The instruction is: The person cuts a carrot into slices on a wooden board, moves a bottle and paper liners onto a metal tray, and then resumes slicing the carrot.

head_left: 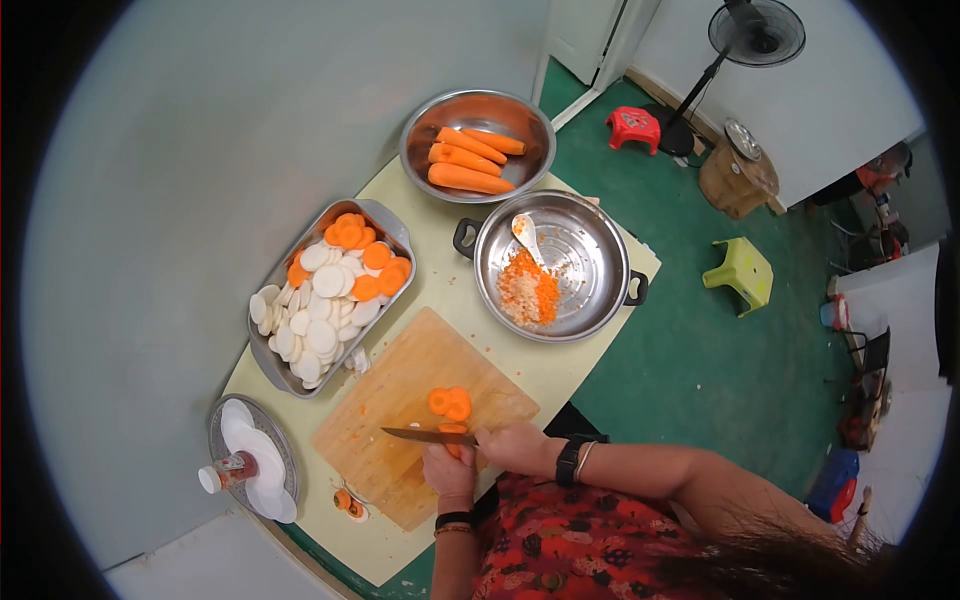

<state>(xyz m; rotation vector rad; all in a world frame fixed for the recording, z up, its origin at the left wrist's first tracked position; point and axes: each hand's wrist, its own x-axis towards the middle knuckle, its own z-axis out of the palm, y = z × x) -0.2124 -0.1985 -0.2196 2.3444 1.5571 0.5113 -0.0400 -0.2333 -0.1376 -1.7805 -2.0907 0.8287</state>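
My right hand (pixel 515 447) is closed round the handle of a kitchen knife (pixel 425 436), whose blade points left over the wooden cutting board (pixel 380 400). Under the blade, my left hand (pixel 448 472) grips a piece of carrot (pixel 453 430), partly hidden by the fingers and knife. Cut carrot slices (pixel 450 402) lie on the board just beyond the blade. A metal tray (pixel 393 222) to the upper left holds many white round slices (pixel 320 310) and some orange carrot slices (pixel 366 288).
A steel bowl (pixel 415 110) with several whole carrots (pixel 470 158) stands at the back. Beside it, a two-handled pan (pixel 590 270) holds chopped bits and a white spoon (pixel 526 232). A plate (pixel 288 470) with a jar (pixel 230 470) stands left. Carrot ends (pixel 350 503) lie near the board.
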